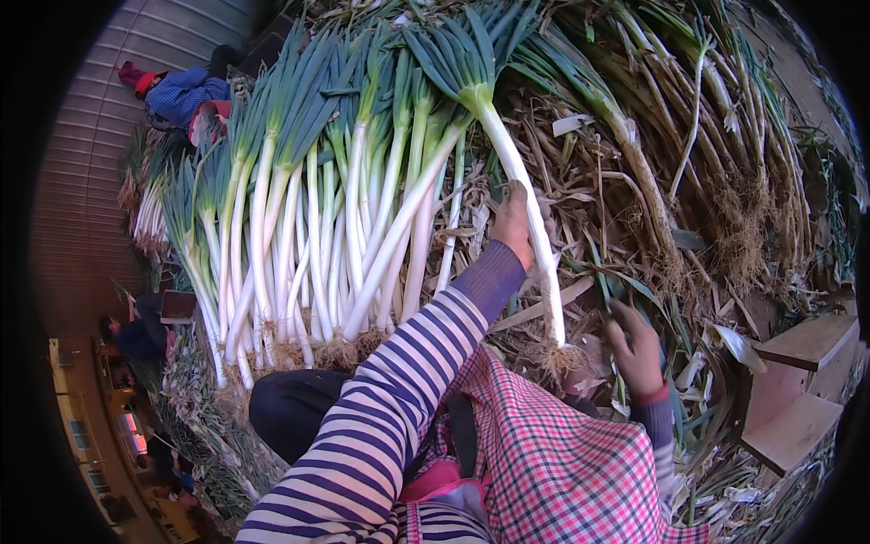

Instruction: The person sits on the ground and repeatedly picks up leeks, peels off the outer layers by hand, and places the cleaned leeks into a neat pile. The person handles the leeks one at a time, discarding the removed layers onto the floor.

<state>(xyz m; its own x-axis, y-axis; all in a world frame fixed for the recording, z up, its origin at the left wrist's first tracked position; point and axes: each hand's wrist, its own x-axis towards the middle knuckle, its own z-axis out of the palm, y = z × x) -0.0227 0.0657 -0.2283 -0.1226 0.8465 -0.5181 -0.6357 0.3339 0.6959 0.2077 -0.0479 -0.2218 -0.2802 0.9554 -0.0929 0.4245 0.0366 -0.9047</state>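
My left hand [514,224] grips the white shaft of a long green onion [506,146] from the left side. Its dark green leaves fan out at the top, and its fringe of roots [561,360] hangs low in front of me. To the right of those roots is my right hand [637,350], fingers apart and slightly bent, with no stalk visible in it. Thin green leaf strips [598,262] lie close to its fingertips. Left of the held onion, a row of clean white-stemmed green onions [357,183] lies side by side, roots towards me.
Unpeeled green onions with brown, dry skins [720,136] are heaped at the right. Dry husks [544,146] litter the ground between. A small wooden stool [792,408] is at the lower right. One person [187,95] sits at the far left, another [139,333] below.
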